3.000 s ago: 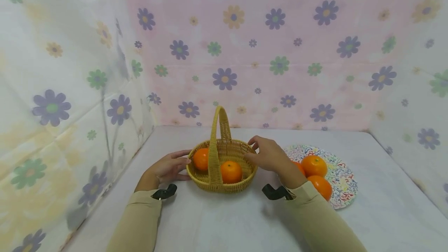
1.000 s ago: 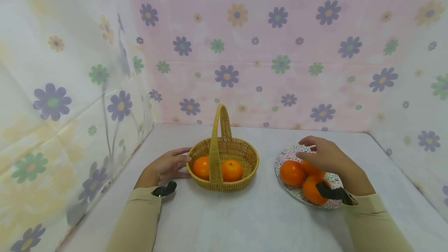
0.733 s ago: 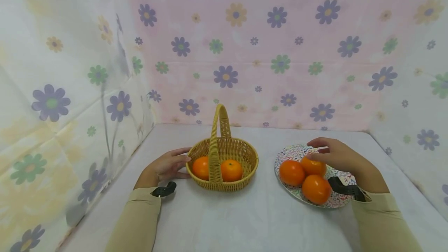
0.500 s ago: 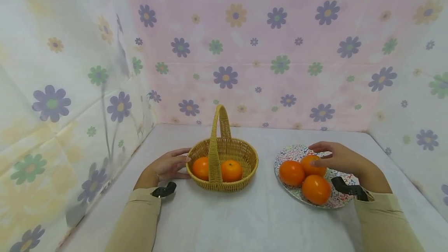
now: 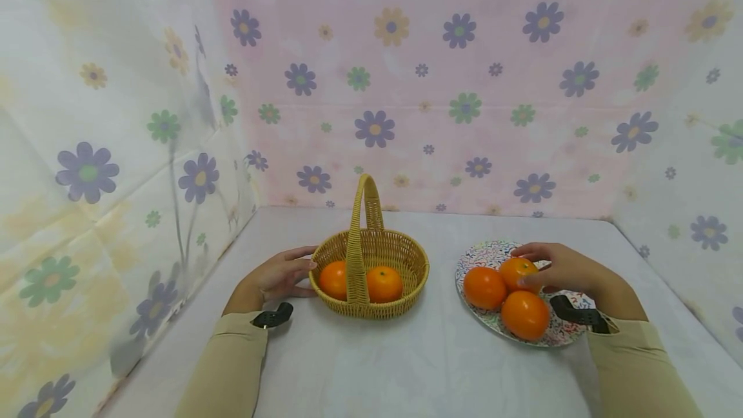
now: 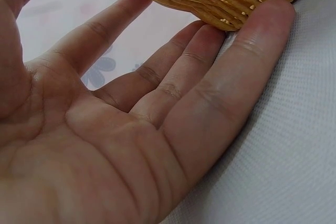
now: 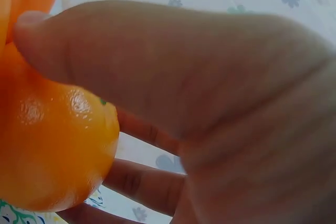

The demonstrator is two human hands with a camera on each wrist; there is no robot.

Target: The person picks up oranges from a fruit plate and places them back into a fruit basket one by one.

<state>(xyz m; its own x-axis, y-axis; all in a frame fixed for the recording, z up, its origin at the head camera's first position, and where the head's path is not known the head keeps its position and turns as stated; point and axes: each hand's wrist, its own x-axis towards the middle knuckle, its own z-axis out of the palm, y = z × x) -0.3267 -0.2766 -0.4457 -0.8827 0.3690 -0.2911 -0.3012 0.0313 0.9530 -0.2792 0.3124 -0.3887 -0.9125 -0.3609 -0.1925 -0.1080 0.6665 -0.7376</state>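
A yellow wicker basket with a tall arched handle stands on the table, two oranges inside it. At its left side is my left hand; the fingers reach out straight, and in the left wrist view the fingertips meet the lower weave. On a speckled plate to the right sit three oranges, one at left and one in front. My right hand grips the rear orange, thumb on its near side and fingers curled round behind it.
White cloth covers the table. A floral sheet rises behind, with more floral fabric along the left side and at right. Black wrist mounts stick out inward from both sleeves.
My right hand has left the basket's right rim, moved over to the plate and lowered onto the rear orange, closing round it. My left hand has stayed at the basket.
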